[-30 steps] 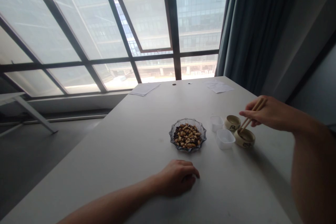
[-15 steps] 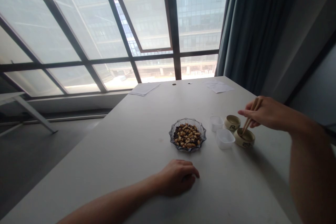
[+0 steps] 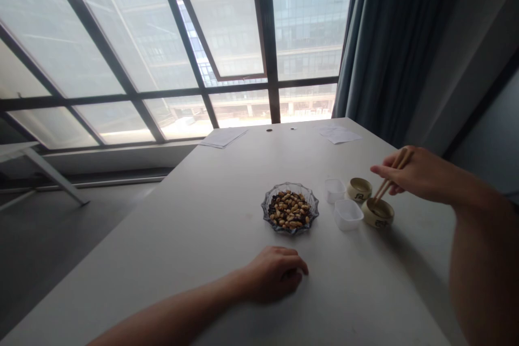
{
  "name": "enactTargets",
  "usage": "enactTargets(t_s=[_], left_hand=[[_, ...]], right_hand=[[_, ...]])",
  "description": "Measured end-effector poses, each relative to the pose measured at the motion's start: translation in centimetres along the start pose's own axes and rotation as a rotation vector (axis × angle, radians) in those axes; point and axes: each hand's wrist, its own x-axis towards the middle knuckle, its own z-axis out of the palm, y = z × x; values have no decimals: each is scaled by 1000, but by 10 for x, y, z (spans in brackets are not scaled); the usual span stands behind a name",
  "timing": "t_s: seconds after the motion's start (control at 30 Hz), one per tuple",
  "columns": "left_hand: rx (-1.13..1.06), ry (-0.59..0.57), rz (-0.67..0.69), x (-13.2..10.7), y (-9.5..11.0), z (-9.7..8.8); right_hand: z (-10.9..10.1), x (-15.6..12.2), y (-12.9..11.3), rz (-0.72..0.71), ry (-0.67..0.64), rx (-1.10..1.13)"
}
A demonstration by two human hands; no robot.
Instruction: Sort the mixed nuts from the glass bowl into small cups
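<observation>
My right hand point(image 3: 417, 173) grips a pair of wooden chopsticks point(image 3: 381, 190), their tips just above the mouth of a cream ceramic bowl point(image 3: 377, 213) with dark lettering. A second, matching bowl point(image 3: 359, 190) stands just behind it. My left hand point(image 3: 275, 275) rests curled on the white table point(image 3: 162, 238), holding nothing, in front of a ribbed glass dish point(image 3: 312, 206). The dish is heaped with peanuts point(image 3: 289, 208) and dark beans. Two small clear plastic tubs point(image 3: 348, 214) point(image 3: 334, 190) stand between the dish and the bowls.
Sheets of paper point(image 3: 223, 137) point(image 3: 338, 137) lie at the table's far edge, by a tall window point(image 3: 243, 38). A dark curtain point(image 3: 385, 38) hangs at the right. The table's left edge drops to a grey floor point(image 3: 81, 243).
My right hand has moved slightly right, lifting the chopstick tips a little higher over the near bowl. My left hand and the objects on the table have not moved.
</observation>
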Motion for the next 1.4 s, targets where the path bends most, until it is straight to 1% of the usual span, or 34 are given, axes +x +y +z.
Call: enactTargets(t_s=[0.07,0.1,0.17,0.2,0.27,0.37,0.43,0.57,0.63,0.7,0.8,0.9,1.07,1.17,1.4], left_hand=[[-1,1,2,0,0,0],[-2,2,3,0,0,1],[-2,4,3,0,-1,1],[-2,6,2,0,-1,2],[-2,8,3,0,-1,2],[-3,9,8,0,-2,2],[-6,8,13,0,-2,1],[-12,6,20,0,-2,1],[-15,5,22,0,-2,1],[-17,4,23,-1,-3,1],[-20,5,22,-1,-4,2],[-23,9,24,-2,-4,4],[-29,12,35,-1,-4,5],[-28,14,39,-1,-5,4],[-21,17,42,-1,-4,4]], right_hand=[[-2,-4,-11,56,26,-48],[-2,-5,-17,57,78,-51],[2,-8,-30,3,187,17],[6,-8,-35,-29,202,77],[17,-6,-42,-84,152,198],[38,-1,-45,-169,18,292],[55,4,-46,-222,-38,314],[96,13,-48,-326,-45,451],[119,16,-50,-336,-50,518],[138,18,-50,-336,-75,539],[159,21,-49,-338,-93,525],[167,23,-45,-323,-99,531],[170,23,-43,-311,-145,522],[170,22,-44,-357,-159,483],[172,18,-49,-479,-138,378]])
